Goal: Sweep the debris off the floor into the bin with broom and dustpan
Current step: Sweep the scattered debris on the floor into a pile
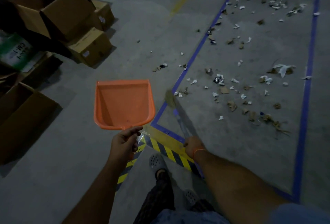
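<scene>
Big grey concrete floor with a blue-taped rectangle full of scattered paper and cardboard debris, all of it unswept. Cardboard boxes stacked off to the left. Left hand grips the handle of an empty orange dustpan. Right hand is wrapped around the broom, bristles at the tape's near corner.
</scene>
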### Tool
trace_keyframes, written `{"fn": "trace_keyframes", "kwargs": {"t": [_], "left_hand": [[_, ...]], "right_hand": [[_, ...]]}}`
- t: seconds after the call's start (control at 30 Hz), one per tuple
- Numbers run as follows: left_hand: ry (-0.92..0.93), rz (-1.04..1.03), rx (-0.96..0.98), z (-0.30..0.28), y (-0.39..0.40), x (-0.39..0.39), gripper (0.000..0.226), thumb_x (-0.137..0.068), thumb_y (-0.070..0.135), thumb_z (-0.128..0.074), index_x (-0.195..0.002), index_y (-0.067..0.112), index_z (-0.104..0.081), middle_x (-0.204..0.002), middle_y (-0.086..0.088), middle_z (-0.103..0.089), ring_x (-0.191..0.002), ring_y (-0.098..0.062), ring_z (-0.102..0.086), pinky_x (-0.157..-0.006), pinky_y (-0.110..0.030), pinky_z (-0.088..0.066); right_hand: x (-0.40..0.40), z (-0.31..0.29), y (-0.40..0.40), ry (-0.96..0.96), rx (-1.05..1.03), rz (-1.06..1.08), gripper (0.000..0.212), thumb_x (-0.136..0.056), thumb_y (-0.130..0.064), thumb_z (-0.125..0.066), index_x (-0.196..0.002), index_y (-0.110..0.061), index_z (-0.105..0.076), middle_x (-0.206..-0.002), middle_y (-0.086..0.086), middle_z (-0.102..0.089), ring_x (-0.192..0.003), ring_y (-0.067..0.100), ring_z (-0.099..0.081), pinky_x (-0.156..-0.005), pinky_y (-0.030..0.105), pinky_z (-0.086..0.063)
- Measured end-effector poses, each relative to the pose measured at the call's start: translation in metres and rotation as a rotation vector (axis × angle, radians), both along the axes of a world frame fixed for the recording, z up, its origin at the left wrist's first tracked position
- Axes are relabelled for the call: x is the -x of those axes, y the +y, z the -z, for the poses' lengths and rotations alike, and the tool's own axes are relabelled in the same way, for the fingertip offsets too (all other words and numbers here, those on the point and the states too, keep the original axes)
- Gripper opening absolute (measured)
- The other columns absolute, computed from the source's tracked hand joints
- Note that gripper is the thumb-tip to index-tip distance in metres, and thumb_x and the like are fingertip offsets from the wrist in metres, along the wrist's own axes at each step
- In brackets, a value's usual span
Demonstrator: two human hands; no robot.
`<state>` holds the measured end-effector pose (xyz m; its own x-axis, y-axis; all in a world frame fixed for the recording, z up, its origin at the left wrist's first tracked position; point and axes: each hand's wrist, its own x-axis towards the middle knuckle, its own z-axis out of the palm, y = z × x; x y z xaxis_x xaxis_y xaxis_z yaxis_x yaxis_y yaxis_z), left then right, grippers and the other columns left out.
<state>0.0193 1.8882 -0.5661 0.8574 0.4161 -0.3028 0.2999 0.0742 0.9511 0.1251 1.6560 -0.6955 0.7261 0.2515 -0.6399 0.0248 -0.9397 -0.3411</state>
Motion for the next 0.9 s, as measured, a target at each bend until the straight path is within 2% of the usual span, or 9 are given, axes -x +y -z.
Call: {"fn": "trace_keyframes", "kwargs": {"t": [0.13,0.23,0.3,0.37,0.47,0.57,0.8,0.9], "left_hand": [[0.020,0.038,0.013,0.014,0.026,-0.046,0.036,-0.100,-0.010,-0.042,-0.108,0.008,-0.073,-0.085,-0.015,-0.053,-0.052,-0.016,-0.036,-0.046,-0.024,-0.030],[0.031,0.060,0.017,0.019,0.052,-0.088,0.037,-0.101,-0.007,-0.044,-0.108,0.012,-0.075,-0.082,-0.014,-0.051,-0.056,-0.018,-0.034,-0.050,-0.029,-0.026],[0.031,0.075,0.012,0.020,0.070,-0.115,0.035,-0.101,-0.006,-0.045,-0.108,0.011,-0.075,-0.084,-0.014,-0.052,-0.056,-0.020,-0.034,-0.051,-0.032,-0.025],[0.042,0.110,0.006,0.018,0.086,-0.140,0.034,-0.101,-0.006,-0.045,-0.110,0.009,-0.074,-0.085,-0.015,-0.053,-0.057,-0.022,-0.034,-0.051,-0.031,-0.026],[0.055,0.111,0.034,0.011,0.104,-0.174,0.031,-0.102,-0.008,-0.043,-0.115,0.002,-0.069,-0.080,-0.006,-0.054,-0.051,-0.015,-0.036,-0.041,-0.020,-0.029],[0.056,0.122,0.048,0.006,0.122,-0.204,0.031,-0.102,-0.007,-0.043,-0.115,0.002,-0.069,-0.076,-0.006,-0.050,-0.047,-0.011,-0.034,-0.039,-0.018,-0.028],[0.050,0.112,0.075,0.007,0.155,-0.263,0.030,-0.102,-0.006,-0.044,-0.116,0.004,-0.069,-0.081,-0.010,-0.050,-0.048,-0.013,-0.034,-0.039,-0.020,-0.030],[0.063,0.115,0.061,0.013,0.168,-0.291,0.031,-0.102,-0.004,-0.045,-0.115,0.007,-0.071,-0.084,-0.010,-0.052,-0.050,-0.014,-0.037,-0.043,-0.022,-0.030]], "right_hand": [[-0.024,0.004,0.028,0.071,0.045,0.029,0.033,-0.096,-0.021,-0.052,-0.125,-0.010,-0.063,-0.125,0.011,-0.064,-0.117,0.028,-0.060,-0.097,0.032,-0.048],[-0.063,0.014,0.043,0.026,0.083,0.123,0.042,-0.097,-0.024,-0.049,-0.136,-0.008,-0.052,-0.129,0.014,-0.062,-0.118,0.029,-0.059,-0.098,0.034,-0.049],[-0.093,0.013,0.053,0.000,0.118,0.191,0.039,-0.101,-0.019,-0.043,-0.136,-0.005,-0.051,-0.134,0.014,-0.057,-0.123,0.029,-0.055,-0.095,0.024,-0.049],[-0.118,0.008,0.063,-0.038,0.108,0.263,0.037,-0.103,-0.016,-0.036,-0.135,-0.005,-0.052,-0.137,0.012,-0.054,-0.126,0.027,-0.052,-0.084,0.011,-0.050],[-0.146,0.002,0.080,-0.074,0.066,0.419,0.033,-0.097,-0.022,-0.045,-0.124,-0.011,-0.062,-0.123,0.006,-0.063,-0.115,0.023,-0.061,-0.092,0.028,-0.053],[-0.161,-0.003,0.093,-0.118,0.074,0.473,0.027,-0.089,-0.009,-0.055,-0.110,-0.014,-0.072,-0.116,0.012,-0.067,-0.108,0.029,-0.064,-0.093,0.030,-0.051],[-0.208,-0.002,0.149,0.019,0.007,0.220,0.032,-0.094,-0.013,-0.053,-0.123,-0.013,-0.066,-0.130,0.011,-0.062,-0.121,0.028,-0.057,-0.105,0.030,-0.044],[-0.234,0.002,0.164,0.088,0.064,0.130,0.034,-0.100,-0.024,-0.043,-0.121,-0.009,-0.066,-0.125,0.010,-0.065,-0.115,0.028,-0.062,-0.098,0.033,-0.049]]}}
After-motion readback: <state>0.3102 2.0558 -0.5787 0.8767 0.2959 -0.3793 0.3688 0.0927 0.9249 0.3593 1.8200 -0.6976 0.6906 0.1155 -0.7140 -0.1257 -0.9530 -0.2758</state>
